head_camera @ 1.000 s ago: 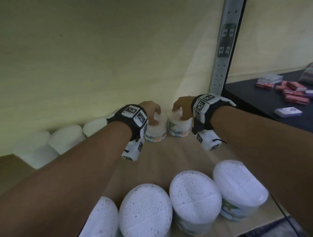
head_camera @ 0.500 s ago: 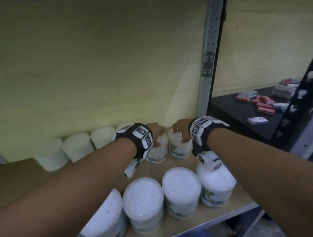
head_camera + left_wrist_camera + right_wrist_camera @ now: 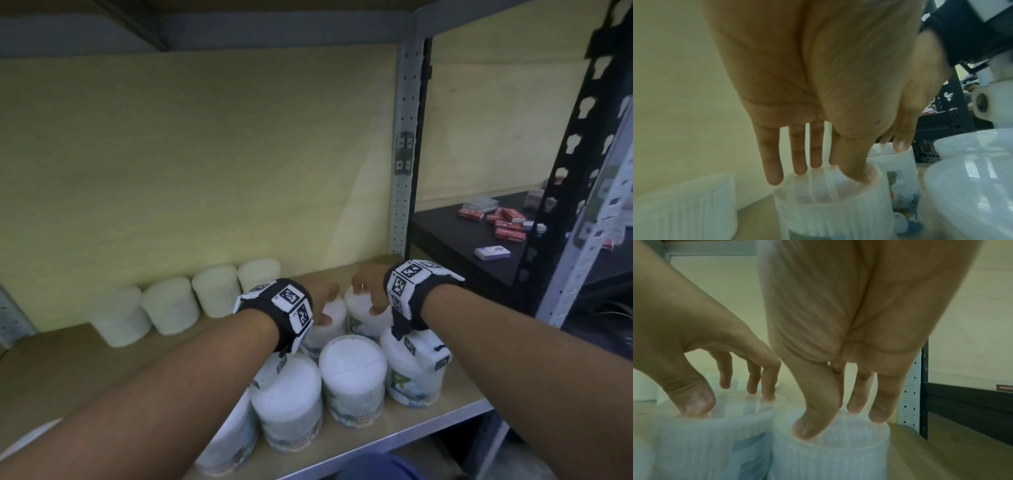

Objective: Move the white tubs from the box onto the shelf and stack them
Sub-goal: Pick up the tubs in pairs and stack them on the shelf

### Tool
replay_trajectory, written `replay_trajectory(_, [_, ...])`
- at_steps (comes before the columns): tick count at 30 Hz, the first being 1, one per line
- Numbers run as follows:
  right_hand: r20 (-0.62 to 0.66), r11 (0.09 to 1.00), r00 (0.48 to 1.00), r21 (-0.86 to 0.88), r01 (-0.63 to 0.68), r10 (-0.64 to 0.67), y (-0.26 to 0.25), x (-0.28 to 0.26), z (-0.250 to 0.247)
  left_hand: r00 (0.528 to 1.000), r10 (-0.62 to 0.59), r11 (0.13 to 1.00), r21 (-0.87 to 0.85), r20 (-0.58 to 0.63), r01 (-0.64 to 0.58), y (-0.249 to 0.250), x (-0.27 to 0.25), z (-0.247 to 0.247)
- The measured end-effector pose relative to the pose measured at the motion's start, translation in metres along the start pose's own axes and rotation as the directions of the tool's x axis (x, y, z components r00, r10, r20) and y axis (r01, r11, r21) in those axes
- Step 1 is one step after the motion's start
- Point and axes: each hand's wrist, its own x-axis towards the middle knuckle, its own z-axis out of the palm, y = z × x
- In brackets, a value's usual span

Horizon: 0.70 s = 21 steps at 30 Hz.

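Note:
Two white tubs stand side by side on the wooden shelf (image 3: 394, 435), near its back right. My left hand (image 3: 323, 305) grips the lid of the left tub (image 3: 329, 329) from above; in the left wrist view the fingertips (image 3: 799, 170) sit on the far rim of this tub (image 3: 834, 211) and the thumb on the near rim. My right hand (image 3: 368, 291) holds the right tub (image 3: 359, 318) the same way. The right wrist view shows the thumb and fingers of that hand (image 3: 838, 423) on the rim of its tub (image 3: 830, 456). No box is in view.
Several more tubs (image 3: 352, 373) stand in a row along the shelf's front edge, under my wrists. Another row of tubs (image 3: 169, 305) lines the yellow back wall at left. A grey upright post (image 3: 404, 171) bounds the shelf at right, with a black table (image 3: 462, 240) and small boxes (image 3: 507, 222) beyond.
The head view has pulled back and risen, so the front row and the shelf above now show. Both hands stay on the same two tubs.

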Motion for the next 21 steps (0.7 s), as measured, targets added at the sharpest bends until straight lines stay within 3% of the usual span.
replay_trajectory(3, [0.136,1.0,0.991,0.013,-0.017,0.015,0.004,0.01,-0.002,1.0,0.018,1.0,0.001,-0.012,-0.018,0.002,-0.002,0.005])
replay_trajectory(6, [0.159,0.999,0.986,-0.006,-0.047,0.048,0.009,0.023,0.007,1.0,0.028,1.0,0.008,-0.01,-0.028,0.009,-0.009,0.002])
replay_trajectory(9, [0.107,0.999,0.994,-0.024,-0.026,0.028,0.064,0.136,0.068,0.999,0.044,0.998,0.04,-0.016,-0.043,0.016,-0.011,0.004])
replay_trajectory(12, [0.112,0.998,0.993,-0.046,-0.036,0.041,0.05,0.101,0.054,0.999,0.039,0.998,0.057,-0.018,-0.038,0.02,-0.013,0.003])
replay_trajectory(15, [0.08,0.999,0.996,-0.035,-0.038,0.041,0.005,0.0,0.009,0.999,0.039,0.998,0.047,-0.01,-0.038,0.02,-0.013,0.003])
replay_trajectory(19, [0.131,0.999,0.99,0.019,-0.048,0.045,0.005,-0.007,0.012,1.0,0.017,0.999,0.036,0.0,-0.017,0.021,-0.016,-0.001])
replay_trajectory(21, [0.039,0.999,0.999,-0.038,-0.033,0.034,0.004,-0.007,0.011,1.0,0.007,1.0,-0.001,-0.017,-0.007,0.016,-0.018,-0.005])
